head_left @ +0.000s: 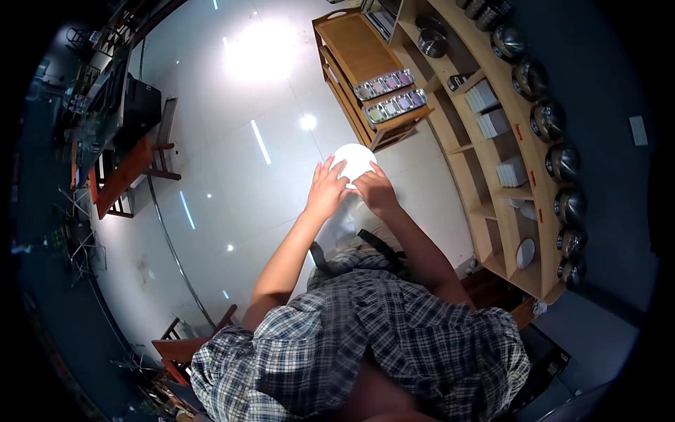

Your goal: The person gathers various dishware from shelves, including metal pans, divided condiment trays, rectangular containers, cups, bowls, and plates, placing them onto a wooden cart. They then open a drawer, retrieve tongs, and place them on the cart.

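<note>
A round white plate-like disc (356,156) is held up in front of my body, above the floor. My left hand (327,188) grips its left and near edge, with fingers lying over its surface. On the right and near edge, my right hand (374,188) holds the same disc, its fingers also over the top. The two hands nearly meet at the near rim. Glare washes out the disc's surface, so no markings can be made out.
A wooden cart (358,46) with two multi-compartment trays (396,105) stands just beyond the disc. Curved wooden shelving (457,137) runs down the right, holding white boxes, with metal bowls (548,119) on top. Wooden chairs (126,172) stand left.
</note>
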`<state>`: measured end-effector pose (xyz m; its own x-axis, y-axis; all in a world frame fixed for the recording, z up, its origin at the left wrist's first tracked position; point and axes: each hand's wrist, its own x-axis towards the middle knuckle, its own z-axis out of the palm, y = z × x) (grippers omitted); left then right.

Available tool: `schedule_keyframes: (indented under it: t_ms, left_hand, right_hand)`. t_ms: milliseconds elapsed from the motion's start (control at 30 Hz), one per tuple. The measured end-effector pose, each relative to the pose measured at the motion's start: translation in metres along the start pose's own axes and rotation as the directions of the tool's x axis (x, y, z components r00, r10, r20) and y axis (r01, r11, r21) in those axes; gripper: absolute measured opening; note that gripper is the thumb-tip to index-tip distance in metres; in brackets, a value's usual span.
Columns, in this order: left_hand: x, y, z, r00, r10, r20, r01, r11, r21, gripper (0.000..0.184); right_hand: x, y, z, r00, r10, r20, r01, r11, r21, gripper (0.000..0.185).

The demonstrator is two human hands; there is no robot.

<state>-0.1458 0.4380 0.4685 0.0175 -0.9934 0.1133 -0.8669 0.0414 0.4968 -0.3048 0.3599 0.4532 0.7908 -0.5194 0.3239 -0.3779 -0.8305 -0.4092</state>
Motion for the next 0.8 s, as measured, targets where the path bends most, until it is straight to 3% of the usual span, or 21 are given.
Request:
schedule_keyframes:
  t_ms: [33, 67, 100, 167, 200, 233, 300, 333, 433, 467, 567, 633, 733, 800]
  left_hand:
    - [0.014, -0.011, -0.001, 0.998, 0.054, 0.014, -0.055, 0.998, 0.021, 0.020]
    - [0.028, -0.022, -0.002, 0.995, 0.096, 0.029, -0.097, 0.995, 0.034, 0.021]
    - [0.040, -0.036, 0.001, 0.994, 0.104, 0.032, -0.105, 0.994, 0.039, 0.021]
    - [0.068, -0.065, 0.012, 0.982, 0.167, 0.084, -0.166, 0.986, -0.023, 0.022]
    - [0.086, -0.078, 0.016, 0.977, 0.191, 0.099, -0.188, 0.981, -0.043, 0.023]
    - [0.103, -0.091, 0.019, 0.970, 0.215, 0.114, -0.209, 0.976, -0.063, 0.024]
    - [0.132, -0.113, 0.012, 0.953, 0.262, 0.151, -0.252, 0.964, -0.084, 0.025]
    - [0.149, -0.118, 0.001, 0.946, 0.276, 0.172, -0.263, 0.960, -0.094, 0.026]
    - [0.178, -0.164, 0.003, 0.939, 0.294, 0.179, -0.282, 0.955, -0.093, 0.023]
    - [0.186, -0.176, 0.005, 0.955, 0.211, 0.207, -0.183, 0.972, -0.149, 0.018]
    - [0.206, -0.207, 0.000, 0.910, 0.299, 0.287, -0.302, 0.953, -0.035, 0.014]
    - [0.214, -0.237, 0.000, 0.834, 0.382, 0.397, -0.390, 0.919, -0.064, 0.015]
    - [0.225, -0.279, -0.003, 0.738, 0.487, 0.467, -0.485, 0.864, -0.135, 0.014]
    - [0.238, -0.305, -0.009, 0.622, 0.581, 0.524, -0.606, 0.782, -0.148, 0.014]
  right_hand:
    - [0.015, 0.007, 0.004, 0.998, 0.035, 0.051, -0.036, 0.999, 0.016, 0.015]
    - [0.029, 0.015, 0.006, 0.939, 0.150, 0.310, -0.135, 0.988, -0.068, 0.019]
    - [0.040, 0.024, 0.015, 0.941, 0.154, 0.301, -0.141, 0.988, -0.067, 0.019]
    - [0.051, 0.049, 0.041, 0.988, 0.016, -0.150, -0.007, 0.998, 0.057, 0.020]
    - [0.065, 0.061, 0.045, 0.998, 0.057, 0.002, -0.057, 0.998, 0.028, 0.021]
    - [0.077, 0.072, 0.048, 0.998, 0.069, -0.003, -0.069, 0.997, 0.028, 0.021]
    - [0.101, 0.084, 0.057, 0.918, 0.248, 0.310, -0.249, 0.968, -0.036, 0.021]
    - [0.116, 0.093, 0.064, 0.909, 0.246, 0.335, -0.240, 0.969, -0.060, 0.019]
    - [0.158, 0.101, 0.080, 0.915, 0.280, 0.290, -0.270, 0.960, -0.075, 0.015]
    - [0.170, 0.102, 0.084, 0.918, 0.289, 0.271, -0.281, 0.957, -0.067, 0.011]
    - [0.195, 0.101, 0.105, 0.918, 0.334, 0.215, -0.327, 0.943, -0.067, 0.011]
    - [0.205, 0.097, 0.128, 0.888, 0.406, 0.216, -0.397, 0.914, -0.088, 0.009]
    - [0.214, 0.077, 0.167, 0.867, 0.494, 0.058, -0.488, 0.868, -0.090, 0.012]
    - [0.228, 0.065, 0.189, 0.813, 0.582, 0.003, -0.580, 0.810, -0.085, 0.014]
